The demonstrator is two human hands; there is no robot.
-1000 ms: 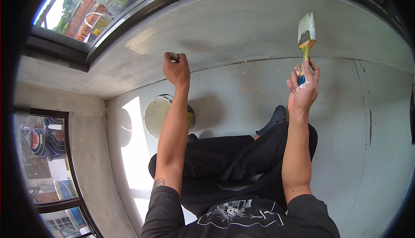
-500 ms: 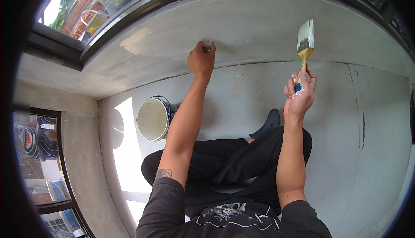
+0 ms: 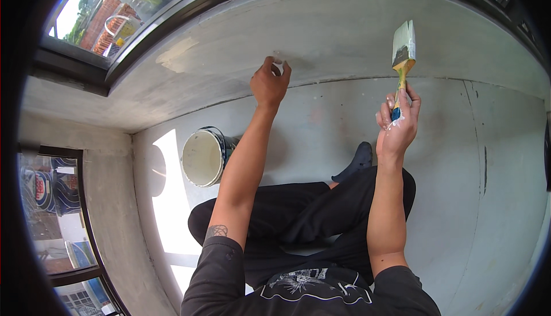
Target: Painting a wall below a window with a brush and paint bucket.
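Observation:
My left hand [image 3: 270,83] is up at the grey wall [image 3: 338,35], its fingers curled and the thumb and index finger bent toward each other. A small pale spot shows between their tips; whether they hold it or it is on the wall, I cannot tell. My right hand [image 3: 398,122] grips a paintbrush [image 3: 403,49] by its yellow and blue handle, bristles pointing up. White paint coats the bristles, and white smears mark the hand near the thumb. To the left of my left forearm a paint bucket [image 3: 201,158] lies tilted toward me, pale inside, its dark handle against the rim.
I sit cross-legged on the grey floor [image 3: 436,201], one dark-socked foot [image 3: 357,164] forward. Dark window frames [image 3: 74,66] run along the top and left, with containers behind the glass. A bright sun patch [image 3: 172,212] lies on the left floor. A pale patch [image 3: 177,55] marks the wall.
The thumb and index finger of my left hand have moved a little apart, and the hand has shifted slightly right. My right hand still holds the paintbrush in nearly the same place.

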